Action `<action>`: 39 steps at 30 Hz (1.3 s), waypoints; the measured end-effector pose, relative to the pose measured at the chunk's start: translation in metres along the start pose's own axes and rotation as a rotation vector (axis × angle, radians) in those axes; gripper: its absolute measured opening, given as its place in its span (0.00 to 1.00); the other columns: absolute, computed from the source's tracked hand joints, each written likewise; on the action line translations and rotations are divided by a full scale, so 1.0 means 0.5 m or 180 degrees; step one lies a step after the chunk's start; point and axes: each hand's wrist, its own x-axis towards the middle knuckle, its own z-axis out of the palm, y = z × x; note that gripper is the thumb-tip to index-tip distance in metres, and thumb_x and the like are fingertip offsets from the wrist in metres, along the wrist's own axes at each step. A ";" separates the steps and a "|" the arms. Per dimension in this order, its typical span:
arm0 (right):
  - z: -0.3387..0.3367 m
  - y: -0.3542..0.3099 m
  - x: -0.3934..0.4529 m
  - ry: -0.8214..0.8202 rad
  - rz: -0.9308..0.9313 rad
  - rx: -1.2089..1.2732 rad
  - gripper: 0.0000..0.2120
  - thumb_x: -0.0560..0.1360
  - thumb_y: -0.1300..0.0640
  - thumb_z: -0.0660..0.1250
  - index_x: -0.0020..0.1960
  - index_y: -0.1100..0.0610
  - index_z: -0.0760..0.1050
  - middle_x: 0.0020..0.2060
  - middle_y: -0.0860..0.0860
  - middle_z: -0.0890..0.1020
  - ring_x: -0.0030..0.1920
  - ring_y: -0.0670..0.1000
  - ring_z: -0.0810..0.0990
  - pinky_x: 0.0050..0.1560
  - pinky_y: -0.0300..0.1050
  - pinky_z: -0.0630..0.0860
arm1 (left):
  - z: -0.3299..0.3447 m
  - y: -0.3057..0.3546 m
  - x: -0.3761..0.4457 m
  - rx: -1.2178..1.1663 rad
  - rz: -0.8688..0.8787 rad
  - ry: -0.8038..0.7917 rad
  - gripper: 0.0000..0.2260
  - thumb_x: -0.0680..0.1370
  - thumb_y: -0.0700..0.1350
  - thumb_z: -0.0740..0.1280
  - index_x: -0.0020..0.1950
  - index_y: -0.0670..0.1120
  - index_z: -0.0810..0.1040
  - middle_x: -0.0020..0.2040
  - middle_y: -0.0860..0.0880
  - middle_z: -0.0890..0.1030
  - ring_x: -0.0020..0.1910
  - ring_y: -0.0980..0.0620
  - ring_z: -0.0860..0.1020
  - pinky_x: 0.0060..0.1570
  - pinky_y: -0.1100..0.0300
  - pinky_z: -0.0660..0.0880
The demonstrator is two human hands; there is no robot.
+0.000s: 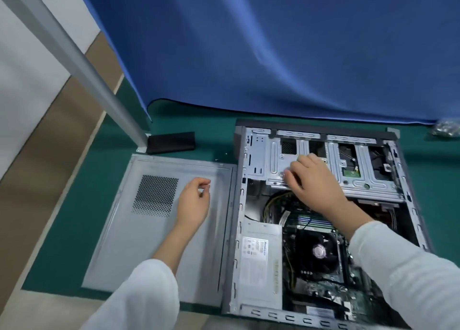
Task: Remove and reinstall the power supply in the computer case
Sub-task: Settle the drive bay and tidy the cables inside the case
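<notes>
Head view showed the power supply (261,260) seated in the computer case (239,230) near-left corner, long axis running toward the person. Her right hand (316,182) pressed relaxed fingers on the drive cage (278,165), farther away; the left hand (194,200), loosely curled and holding nothing, hovered over the side panel (129,242), about as near.

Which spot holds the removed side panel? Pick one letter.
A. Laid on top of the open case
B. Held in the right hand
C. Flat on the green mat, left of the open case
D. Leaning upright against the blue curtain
C: the side panel lies flat on the green mat left of the computer case, under the left hand.
</notes>
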 end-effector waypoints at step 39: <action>-0.022 -0.019 -0.020 0.0822 0.1204 0.0997 0.21 0.78 0.35 0.48 0.39 0.51 0.63 0.21 0.43 0.66 0.23 0.39 0.65 0.27 0.41 0.56 | 0.034 0.103 0.100 -0.0107 0.0373 0.0279 0.01 0.77 0.43 0.67 0.46 0.47 0.77 0.38 0.57 0.78 0.35 0.63 0.75 0.40 0.68 0.71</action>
